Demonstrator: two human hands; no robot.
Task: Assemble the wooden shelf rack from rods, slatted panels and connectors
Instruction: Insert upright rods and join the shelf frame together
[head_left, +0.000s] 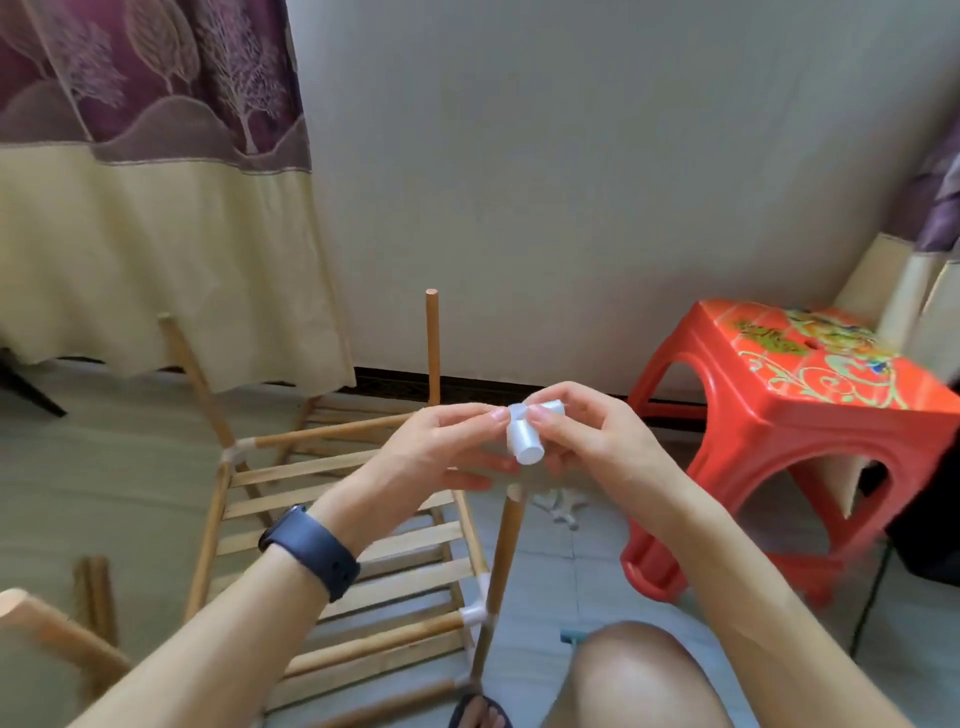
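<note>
The patterned curtain (156, 208) fills ten o'clock, and a red plastic stool (810, 395) stands at three o'clock. Between them, from centre down to seven o'clock, the half-built rack lies on the floor. It is one slatted panel (363, 587) framed by rods, with white corner connectors (475, 616) already fitted. I judge the bottom tier as good as done.

I count three uprights rising from its corners. The back rod (432, 343) stands straight at twelve o'clock. The left rod (195, 379) leans at nine o'clock. The near rod (506, 551) rises just below my hands at six o'clock. All three tops are bare. Two more rods (96, 592) show at eight o'clock, and I cannot tell whether they are loose or fitted.

My left hand (441, 447), a dark watch (311, 551) on its wrist, and my right hand (592, 431) meet at the centre. Both pinch one white connector (524, 436) between thumb and fingertips, the other fingers curled. One socket points down, just above the near rod's tip but not on it. A few spare connectors (561, 506) lie on the tiles at five o'clock from my hands.

What is left, as I judge it, is to cap every upright, add the upper rods and seat another panel. I see no second panel here.
</note>
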